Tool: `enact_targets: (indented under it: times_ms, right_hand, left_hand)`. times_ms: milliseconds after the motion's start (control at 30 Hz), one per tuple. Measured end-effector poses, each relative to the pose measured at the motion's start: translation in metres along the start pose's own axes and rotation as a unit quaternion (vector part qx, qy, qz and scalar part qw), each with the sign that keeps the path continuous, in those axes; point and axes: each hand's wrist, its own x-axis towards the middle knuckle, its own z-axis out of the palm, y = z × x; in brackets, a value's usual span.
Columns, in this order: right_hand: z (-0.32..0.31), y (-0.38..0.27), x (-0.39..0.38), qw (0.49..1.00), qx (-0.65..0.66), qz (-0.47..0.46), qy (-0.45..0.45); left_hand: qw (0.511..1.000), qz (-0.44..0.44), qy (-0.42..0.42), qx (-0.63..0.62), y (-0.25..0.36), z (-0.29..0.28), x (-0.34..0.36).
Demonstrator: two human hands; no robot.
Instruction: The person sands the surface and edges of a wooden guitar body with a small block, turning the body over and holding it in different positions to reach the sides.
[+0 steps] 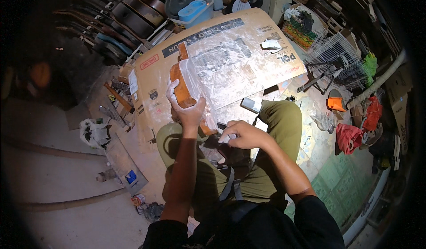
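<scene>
An orange-brown wooden instrument body (181,86) with curved sides stands tilted above my lap. Pale dust coats its right-hand face. My left hand (186,109) is closed around its lower part, fingers on the left side and thumb on the right. Close to its lower end, my right hand (244,135) is curled, with a small whitish piece (226,138) pinched in the fingers. What that piece is I cannot make out. Beneath the body and beyond it lies a large cardboard sheet (266,25), smeared with white powder.
A folded white piece (271,45) rests on the cardboard. Guitars (133,11) line the back left, near a blue tub (194,10). To the right are a wire rack (330,54), an orange object (336,103) and a red bag (348,138). Tools (119,97) lie at the left.
</scene>
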Motion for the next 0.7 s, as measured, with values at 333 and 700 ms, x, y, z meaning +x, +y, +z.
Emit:
enact_targets:
  times_ms: [333, 700]
  right_hand:
    - [-0.001, 0.049, -0.010, 0.944, 0.092, 0.094, 0.304]
    - [0.019, 0.038, 0.001, 0.956, 0.018, 0.054, 0.288]
  left_hand:
    - [0.991, -0.129, 0.038, 0.010, -0.007, -0.012, 0.030]
    - [0.951, -0.279, 0.050, -0.127, -0.023, -0.047, 0.070]
